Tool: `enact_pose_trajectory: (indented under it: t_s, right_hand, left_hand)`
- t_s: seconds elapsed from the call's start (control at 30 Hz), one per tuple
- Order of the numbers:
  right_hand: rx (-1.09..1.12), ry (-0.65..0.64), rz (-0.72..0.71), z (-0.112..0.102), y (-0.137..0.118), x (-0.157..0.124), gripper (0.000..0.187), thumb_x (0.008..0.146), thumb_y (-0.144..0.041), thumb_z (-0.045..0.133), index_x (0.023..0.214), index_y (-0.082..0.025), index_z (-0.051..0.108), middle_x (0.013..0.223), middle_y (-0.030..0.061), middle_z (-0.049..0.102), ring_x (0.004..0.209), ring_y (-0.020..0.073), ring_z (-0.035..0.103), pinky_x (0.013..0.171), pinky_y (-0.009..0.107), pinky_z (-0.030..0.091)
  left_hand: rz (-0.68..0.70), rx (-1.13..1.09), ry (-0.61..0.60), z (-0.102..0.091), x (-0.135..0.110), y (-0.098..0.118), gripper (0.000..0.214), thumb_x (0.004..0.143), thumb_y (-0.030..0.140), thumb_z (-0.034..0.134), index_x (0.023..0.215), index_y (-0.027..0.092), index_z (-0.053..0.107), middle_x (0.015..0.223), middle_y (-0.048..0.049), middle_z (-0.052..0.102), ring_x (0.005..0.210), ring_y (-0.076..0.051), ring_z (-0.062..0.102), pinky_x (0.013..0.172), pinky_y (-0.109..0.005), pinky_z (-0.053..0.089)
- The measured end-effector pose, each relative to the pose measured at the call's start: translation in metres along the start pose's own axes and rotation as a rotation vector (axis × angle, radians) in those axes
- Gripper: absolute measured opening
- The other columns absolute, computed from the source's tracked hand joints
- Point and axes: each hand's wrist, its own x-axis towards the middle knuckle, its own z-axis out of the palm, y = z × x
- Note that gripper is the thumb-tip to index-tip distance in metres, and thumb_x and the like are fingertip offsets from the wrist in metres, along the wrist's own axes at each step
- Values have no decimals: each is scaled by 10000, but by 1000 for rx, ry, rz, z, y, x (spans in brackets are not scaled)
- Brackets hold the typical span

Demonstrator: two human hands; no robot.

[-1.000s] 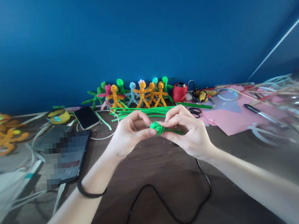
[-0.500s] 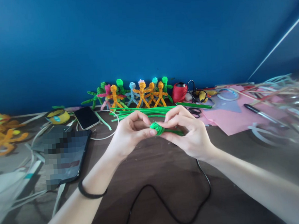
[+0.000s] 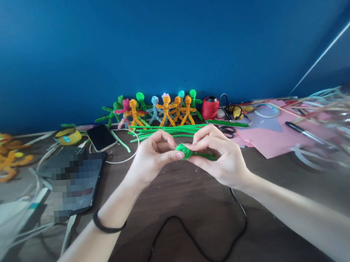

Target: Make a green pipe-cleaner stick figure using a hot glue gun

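Observation:
Between my two hands is a green pipe-cleaner piece (image 3: 183,151), with a wound, knotted head at its left end and straight stems running right. My left hand (image 3: 153,156) pinches the wound head from the left with thumb and fingers. From the other side my right hand (image 3: 220,151) closes thumb and fingertips on it, and the stems pass under its palm. Behind my hands lies a bundle of loose green pipe cleaners (image 3: 169,129). Several finished pipe-cleaner figures, such as an orange one (image 3: 166,107), stand in a row against the blue wall.
A black cable (image 3: 198,249) curves over the table in front of me. Left are a phone (image 3: 101,137), a dark tablet-like device (image 3: 89,189), a yellow tape roll (image 3: 68,137) and cords. Right are red string (image 3: 210,108), pink paper (image 3: 262,141) and a marker (image 3: 303,132).
My right fingers have shifted slightly on the green piece, the index fingertip now nearer the wound head. Both hands otherwise keep nearly the same place.

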Motion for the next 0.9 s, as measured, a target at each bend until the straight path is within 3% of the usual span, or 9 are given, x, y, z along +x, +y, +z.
enact_pose_trajectory:
  t_s: [0.9]
  right_hand:
    - [-37, 5, -1, -1, 0, 1, 165, 730, -99, 661, 847, -207, 617, 840, 19, 515, 757, 120, 525, 529, 229, 469]
  left_hand:
    - [46, -7, 4, 2, -2, -2, 303, 537, 147, 799, 677, 147, 530, 608, 43, 598, 583, -84, 603, 545, -165, 481]
